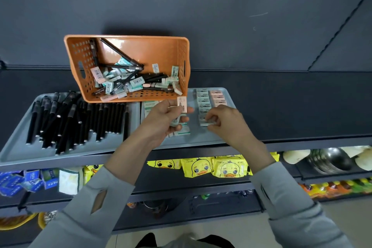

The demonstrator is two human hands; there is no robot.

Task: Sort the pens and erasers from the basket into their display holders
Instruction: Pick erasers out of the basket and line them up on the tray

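Note:
An orange perforated basket (84, 54) leans on the shelf's back wall, with black pens and wrapped erasers heaped in its lower end. Below it lie two grey display trays. The left tray (18, 143) holds several black pens (66, 123). The right tray (201, 137) holds rows of green and pink erasers (203, 98). My left hand (163, 119) grips several erasers, a pink eraser (182, 102) sticking up between thumb and fingers. My right hand (223, 121) pinches a green eraser (209, 121) low over the right tray, at the near end of a green row.
Lower shelves carry yellow duck-print packs (211, 165), blue boxes (30, 181) and steel bowls (330, 159). The dark shelf wall rises behind the basket. The near part of the right tray is bare grey.

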